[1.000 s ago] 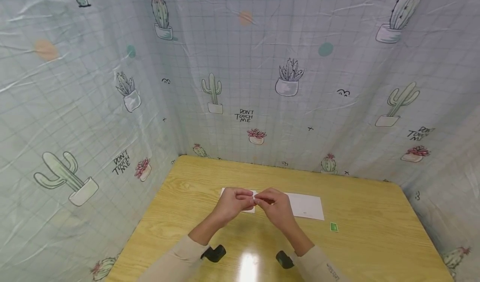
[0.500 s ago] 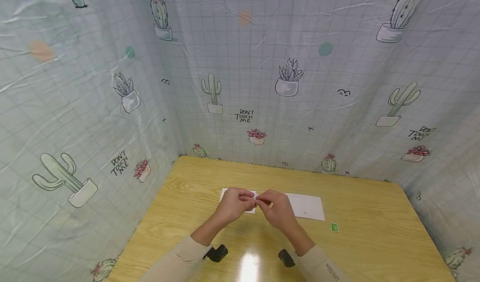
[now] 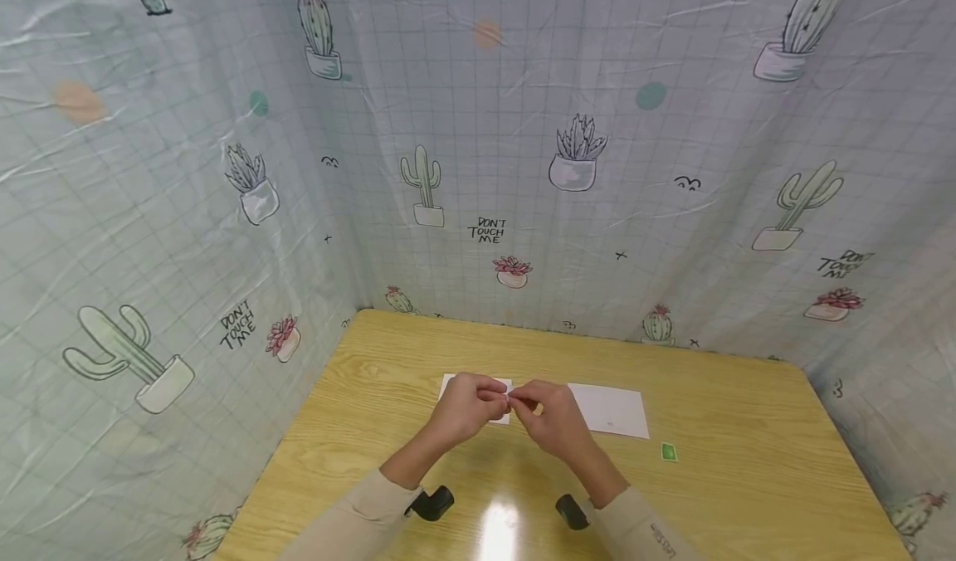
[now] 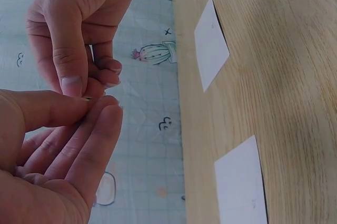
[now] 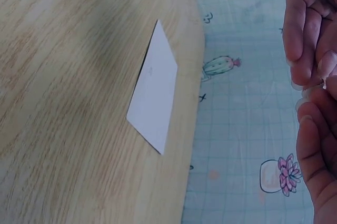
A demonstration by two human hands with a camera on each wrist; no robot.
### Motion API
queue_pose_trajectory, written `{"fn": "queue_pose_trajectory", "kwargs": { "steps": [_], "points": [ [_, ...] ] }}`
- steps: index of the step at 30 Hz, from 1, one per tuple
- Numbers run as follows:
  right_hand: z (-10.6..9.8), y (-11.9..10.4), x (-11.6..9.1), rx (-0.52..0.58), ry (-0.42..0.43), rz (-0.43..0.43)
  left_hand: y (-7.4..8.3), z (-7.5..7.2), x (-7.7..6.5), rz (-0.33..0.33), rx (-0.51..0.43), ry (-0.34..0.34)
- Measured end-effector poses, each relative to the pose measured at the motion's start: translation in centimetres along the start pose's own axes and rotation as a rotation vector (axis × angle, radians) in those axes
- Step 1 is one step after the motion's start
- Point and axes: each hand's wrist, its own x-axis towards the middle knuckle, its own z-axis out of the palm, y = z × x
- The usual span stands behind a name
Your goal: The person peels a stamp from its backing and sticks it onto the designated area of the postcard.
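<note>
Both hands meet fingertip to fingertip above the table, in front of the curtain. My left hand [image 3: 461,409] pinches a tiny thin piece [image 4: 88,98] between thumb and fingers; almost all of it is hidden. Thumb and index finger of my right hand [image 3: 556,420] pinch at the same spot. In the right wrist view the left hand [image 5: 310,29] is at the top and the right hand [image 5: 321,155] below it. Beyond the left hand lies a white card or envelope [image 3: 448,383], partly covered from the head view. A second white one [image 3: 608,410] lies to the right.
A small green rectangle with a pale border, stamp-like [image 3: 668,451], lies on the wooden table [image 3: 732,478], right of the second white card. A cactus-print curtain [image 3: 463,279] hangs along the table's back and sides. Black devices [image 3: 433,503] are strapped at the wrists.
Fingertips stay together throughout. The left hand has shifted very slightly to the right over the last second; the cards and green rectangle lie as before.
</note>
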Motion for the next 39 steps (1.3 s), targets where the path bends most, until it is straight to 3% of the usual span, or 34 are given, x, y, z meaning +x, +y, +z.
{"fn": "queue_pose_trajectory", "kwargs": {
  "steps": [39],
  "points": [
    [-0.37, 0.76, -0.15, 0.052, -0.047, 0.002, 0.39, 0.24, -0.08, 0.008, 0.069, -0.006]
  ]
}}
